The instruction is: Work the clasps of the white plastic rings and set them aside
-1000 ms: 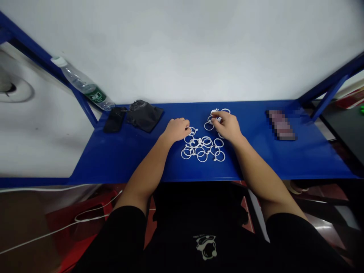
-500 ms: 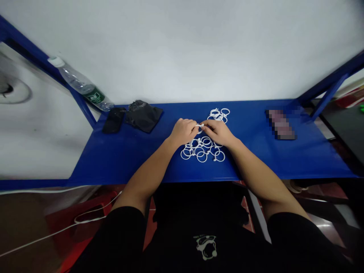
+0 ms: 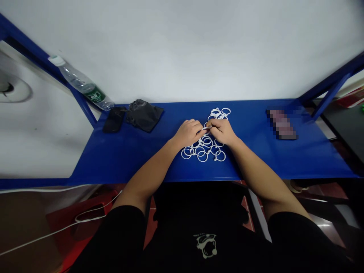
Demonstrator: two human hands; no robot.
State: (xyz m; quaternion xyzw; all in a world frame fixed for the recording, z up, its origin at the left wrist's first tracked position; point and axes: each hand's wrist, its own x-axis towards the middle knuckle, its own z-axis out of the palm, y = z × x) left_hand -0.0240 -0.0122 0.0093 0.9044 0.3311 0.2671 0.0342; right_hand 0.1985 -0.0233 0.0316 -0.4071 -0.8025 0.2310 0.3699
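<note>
My left hand (image 3: 189,133) and my right hand (image 3: 223,131) meet over the middle of the blue table. Between them is a thin white ring (image 3: 206,129), pinched in the fingertips of both; the fingers cover part of it. Several more white rings (image 3: 209,152), each with a small knob, lie overlapping on the table just below my hands. Beyond my right hand sits a smaller cluster of the same rings (image 3: 216,112), partly hidden by its knuckles.
On the blue table (image 3: 136,163), a black phone (image 3: 114,120) and a dark pouch (image 3: 145,116) lie at the left. A clear plastic bottle (image 3: 81,83) leans by the left frame bar. A pixelated flat object (image 3: 283,124) is at the right. A pale wall stands behind.
Both hands have shifted slightly to the right with the ring between them. The left fingers have stretched further toward the right hand. The loose rings look unmoved.
</note>
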